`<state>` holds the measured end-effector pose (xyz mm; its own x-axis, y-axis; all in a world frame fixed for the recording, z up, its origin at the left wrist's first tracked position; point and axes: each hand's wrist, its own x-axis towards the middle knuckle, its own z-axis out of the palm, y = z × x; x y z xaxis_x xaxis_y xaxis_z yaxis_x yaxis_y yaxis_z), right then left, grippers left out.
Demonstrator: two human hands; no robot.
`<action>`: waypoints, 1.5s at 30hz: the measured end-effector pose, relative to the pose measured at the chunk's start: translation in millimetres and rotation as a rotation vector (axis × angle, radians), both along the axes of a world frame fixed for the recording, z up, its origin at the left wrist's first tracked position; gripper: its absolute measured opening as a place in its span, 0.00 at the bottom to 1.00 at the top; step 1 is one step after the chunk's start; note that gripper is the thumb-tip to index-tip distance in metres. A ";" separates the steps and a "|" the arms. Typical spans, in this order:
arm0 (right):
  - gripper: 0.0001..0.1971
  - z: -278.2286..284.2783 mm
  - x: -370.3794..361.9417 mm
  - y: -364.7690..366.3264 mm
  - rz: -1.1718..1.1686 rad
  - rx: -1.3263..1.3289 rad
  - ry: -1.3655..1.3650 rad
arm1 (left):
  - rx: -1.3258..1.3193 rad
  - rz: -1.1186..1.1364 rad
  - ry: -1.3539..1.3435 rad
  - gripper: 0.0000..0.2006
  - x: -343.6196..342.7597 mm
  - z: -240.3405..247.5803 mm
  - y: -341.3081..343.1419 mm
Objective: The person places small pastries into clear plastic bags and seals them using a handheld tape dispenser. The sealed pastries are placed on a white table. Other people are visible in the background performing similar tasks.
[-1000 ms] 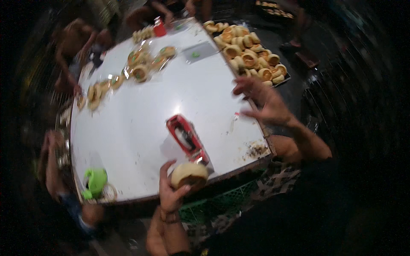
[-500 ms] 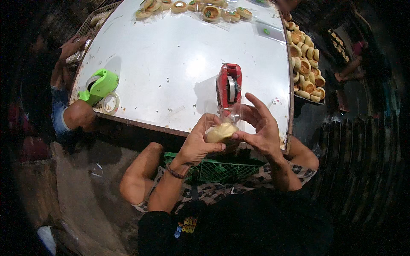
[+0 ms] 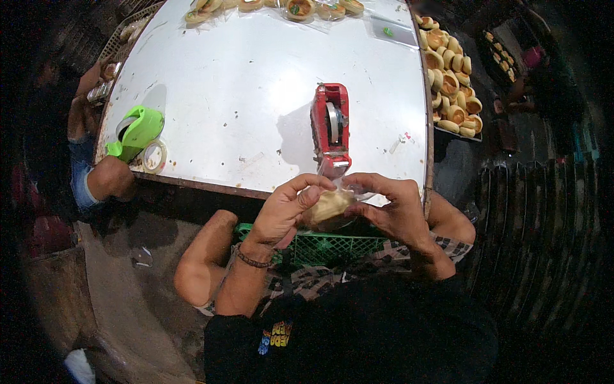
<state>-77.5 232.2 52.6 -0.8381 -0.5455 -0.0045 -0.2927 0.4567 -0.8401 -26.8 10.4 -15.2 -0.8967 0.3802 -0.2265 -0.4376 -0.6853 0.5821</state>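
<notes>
A pale round bun (image 3: 328, 210) in a clear plastic bag is between my hands at the table's near edge. My left hand (image 3: 279, 212) grips the bag's left side, its thumb and forefinger near the gathered top. My right hand (image 3: 398, 210) pinches the bag from the right, fingers bent over its upper part. Just beyond my fingertips stands a red tape dispenser (image 3: 346, 121) holding a roll of tape (image 3: 332, 123). The bag's top lies close to the dispenser's near end; whether they touch, I cannot tell.
Bagged buns (image 3: 299, 9) line the far side of the white table (image 3: 217, 115). A green tape dispenser (image 3: 142, 130) and a loose tape roll (image 3: 154, 157) sit at left, near another person's knee (image 3: 110, 179). Unwrapped buns (image 3: 449, 83) fill a tray at right. Under the table is a green crate (image 3: 332, 248).
My right hand's raised, spread fingers have come down and closed on the bag. The bag's top is now gathered between both hands. The whole view has shifted slightly.
</notes>
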 end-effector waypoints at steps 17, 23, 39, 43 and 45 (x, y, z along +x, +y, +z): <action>0.12 -1.3 2.4 10.8 -0.033 -0.294 0.247 | -0.830 0.344 0.562 0.08 -5.4 31.3 28.1; 0.14 -21.2 4.0 11.2 -0.176 -0.333 0.023 | -1.176 0.346 0.718 0.12 1.4 40.8 21.3; 0.18 -16.8 15.9 9.2 -0.035 -0.140 0.465 | -1.237 0.462 0.898 0.19 12.5 35.3 31.5; 0.15 -22.8 10.6 9.6 -0.073 -0.159 0.463 | -1.402 0.514 0.986 0.14 6.2 35.6 29.9; 0.14 -25.6 5.6 9.2 -0.097 -0.190 0.330 | -1.398 0.496 0.942 0.11 -0.1 35.9 30.7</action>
<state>-72.0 241.4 27.0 -0.8253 -0.4289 0.3673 -0.5244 0.3410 -0.7802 -26.8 41.1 20.7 -0.8633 0.0457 0.5027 0.4409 0.5533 0.7068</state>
